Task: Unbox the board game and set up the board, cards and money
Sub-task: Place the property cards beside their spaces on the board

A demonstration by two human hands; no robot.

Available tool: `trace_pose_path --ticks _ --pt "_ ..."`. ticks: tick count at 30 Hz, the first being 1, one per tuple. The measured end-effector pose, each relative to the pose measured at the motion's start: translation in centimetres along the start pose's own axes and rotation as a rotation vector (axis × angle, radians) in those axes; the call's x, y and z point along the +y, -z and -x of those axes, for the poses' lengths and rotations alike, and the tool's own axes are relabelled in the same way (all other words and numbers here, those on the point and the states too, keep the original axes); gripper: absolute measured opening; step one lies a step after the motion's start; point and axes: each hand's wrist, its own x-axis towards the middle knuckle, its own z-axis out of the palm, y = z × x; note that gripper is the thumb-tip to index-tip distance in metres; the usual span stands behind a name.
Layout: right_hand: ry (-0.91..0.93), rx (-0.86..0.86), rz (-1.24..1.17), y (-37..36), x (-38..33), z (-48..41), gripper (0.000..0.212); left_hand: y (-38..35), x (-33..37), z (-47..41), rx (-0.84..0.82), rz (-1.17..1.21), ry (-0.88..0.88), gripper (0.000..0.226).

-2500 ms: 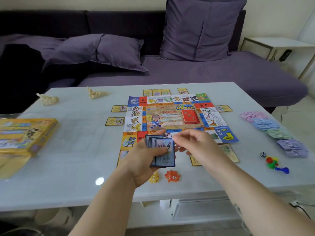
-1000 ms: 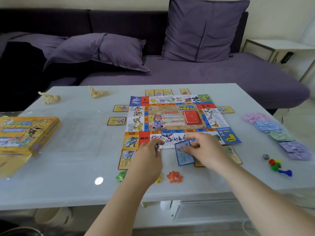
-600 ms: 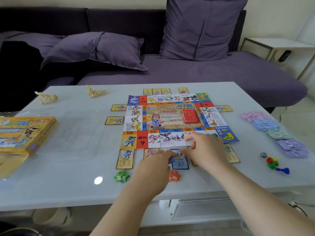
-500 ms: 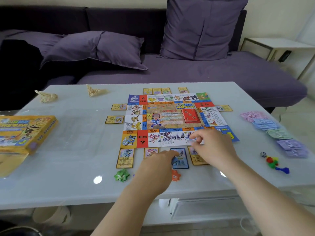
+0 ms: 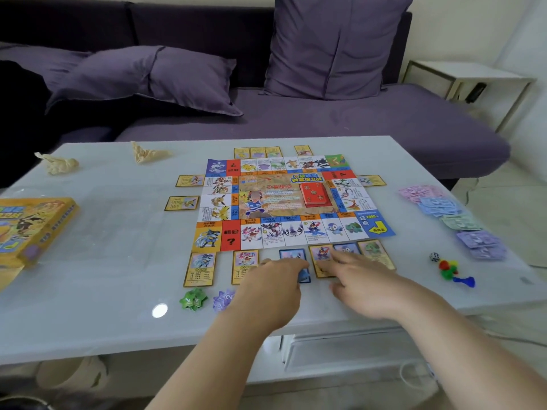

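Note:
The colourful game board point(image 5: 284, 199) lies flat in the middle of the white table point(image 5: 118, 247), with a red card deck point(image 5: 314, 195) on its centre. Yellow-bordered property cards point(image 5: 202, 269) line its edges. My left hand point(image 5: 272, 288) rests palm down with its fingers on a blue-bordered card point(image 5: 291, 254) at the near edge; most of that card is hidden. My right hand point(image 5: 364, 282) reaches beside it, with straight fingers touching a yellow-bordered card point(image 5: 321, 257). Paper money point(image 5: 450, 214) lies fanned in piles at the right.
The yellow game box point(image 5: 32, 226) sits at the table's left edge. Green point(image 5: 194, 300) and purple point(image 5: 223, 300) star tokens lie near the front. A die point(image 5: 434, 257) and coloured pawns point(image 5: 450, 272) are at the right. Two crumpled papers point(image 5: 59, 164) lie at the far left. A purple sofa stands behind the table.
My left hand lowered its held blue cards to the table at the board's near edge. My right hand laid one card there, reached to the board, then came back to the card row.

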Motion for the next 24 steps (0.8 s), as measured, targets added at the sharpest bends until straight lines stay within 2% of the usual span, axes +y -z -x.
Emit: trace_pose_path --ticks 18,21,24 --pt "0.010 0.031 0.002 0.0 0.0 0.3 0.053 -0.5 0.4 -0.5 0.015 -0.006 -0.013 0.045" --pt "0.019 0.095 -0.005 0.5 0.1 0.7 0.054 -0.3 0.2 -0.7 0.083 0.106 -0.037 0.044" --pt "-0.047 0.108 -0.006 1.3 1.0 1.1 0.053 0.9 -0.1 -0.5 0.176 0.385 0.006 0.045"
